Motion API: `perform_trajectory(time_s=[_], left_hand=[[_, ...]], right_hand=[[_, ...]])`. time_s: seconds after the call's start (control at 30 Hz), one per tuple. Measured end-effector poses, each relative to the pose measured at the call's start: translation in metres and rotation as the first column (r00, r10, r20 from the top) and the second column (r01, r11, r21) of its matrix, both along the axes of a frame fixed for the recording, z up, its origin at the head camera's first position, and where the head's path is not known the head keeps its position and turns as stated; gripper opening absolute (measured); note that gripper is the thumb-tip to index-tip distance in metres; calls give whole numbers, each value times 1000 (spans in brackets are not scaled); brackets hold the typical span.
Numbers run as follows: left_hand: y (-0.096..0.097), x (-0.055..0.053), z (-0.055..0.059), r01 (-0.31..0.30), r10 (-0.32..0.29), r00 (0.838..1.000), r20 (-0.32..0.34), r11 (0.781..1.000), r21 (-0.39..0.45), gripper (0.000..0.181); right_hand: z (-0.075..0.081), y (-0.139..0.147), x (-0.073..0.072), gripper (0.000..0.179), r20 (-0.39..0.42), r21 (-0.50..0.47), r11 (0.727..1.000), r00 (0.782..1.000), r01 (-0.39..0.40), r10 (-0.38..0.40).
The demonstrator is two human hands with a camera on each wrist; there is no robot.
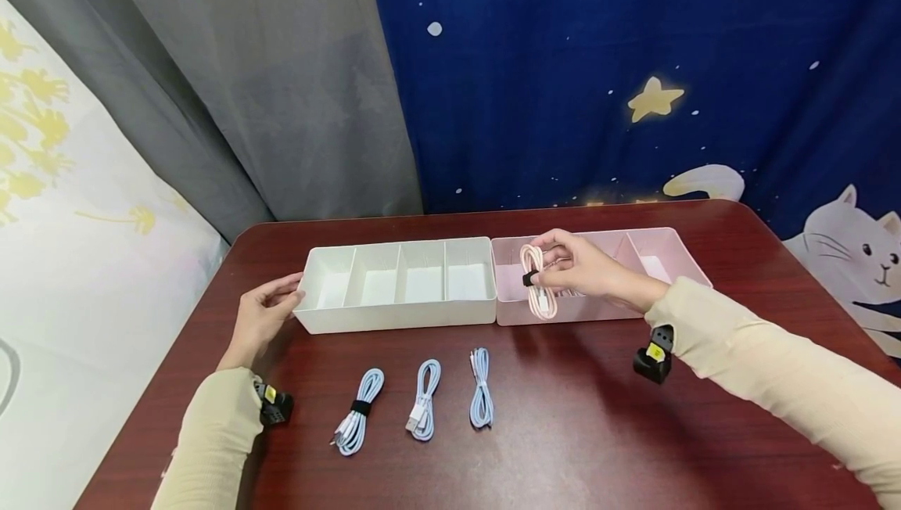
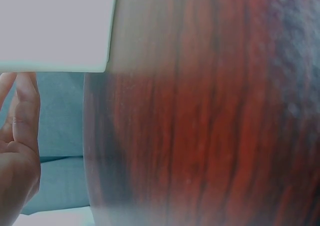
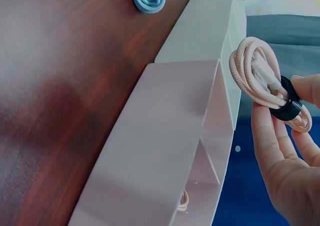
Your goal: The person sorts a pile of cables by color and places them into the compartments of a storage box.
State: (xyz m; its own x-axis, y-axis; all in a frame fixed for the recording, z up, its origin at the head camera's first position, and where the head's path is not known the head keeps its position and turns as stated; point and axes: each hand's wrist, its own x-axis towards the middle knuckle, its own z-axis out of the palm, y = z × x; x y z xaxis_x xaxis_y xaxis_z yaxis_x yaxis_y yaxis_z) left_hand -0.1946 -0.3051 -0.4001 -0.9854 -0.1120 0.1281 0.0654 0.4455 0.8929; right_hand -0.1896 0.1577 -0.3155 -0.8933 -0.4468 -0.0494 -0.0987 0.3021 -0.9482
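My right hand (image 1: 584, 269) pinches a coiled pink cable (image 3: 244, 73) between thumb and fingers, at its black strap (image 3: 289, 108). The coil is held up over the front wall of the pink divided box (image 1: 598, 310), near its left end. Inside that box lies another pink cable (image 3: 184, 201), partly hidden by the wall. At the far left, the fingers of my left hand (image 1: 259, 321) rest against the end of the white divided box (image 1: 394, 317). Those fingers look fairly straight in the left wrist view, right at the box's edge.
Three coiled blue cables lie in front of the white box: one with a black strap (image 1: 349, 433), one in the middle (image 1: 424, 425) and one on the right (image 1: 482, 404). Both boxes stand end to end on the dark red table (image 1: 577, 432). Curtains (image 1: 528, 64) hang behind.
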Motion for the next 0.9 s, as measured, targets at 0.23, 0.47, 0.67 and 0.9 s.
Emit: perform_trajectory(time_s=[0.23, 0.47, 0.67, 0.9], left_hand=[[0, -1, -1, -5, 5, 1000, 3, 1000, 3, 44], [-1, -1, -1, -1, 1, 1000, 1, 1000, 8, 43], [0, -1, -1, -2, 2, 1000, 6, 1000, 0, 44], [1, -1, 0, -6, 6, 1000, 3, 1000, -5, 44]], right_hand=[[2, -1, -10, 47, -26, 56, 998, 1000, 19, -18], [3, -2, -16, 49, -24, 58, 998, 999, 38, -37], [1, -4, -19, 50, -33, 67, 997, 999, 33, -31], [-2, -5, -25, 49, -59, 94, 995, 997, 45, -40]])
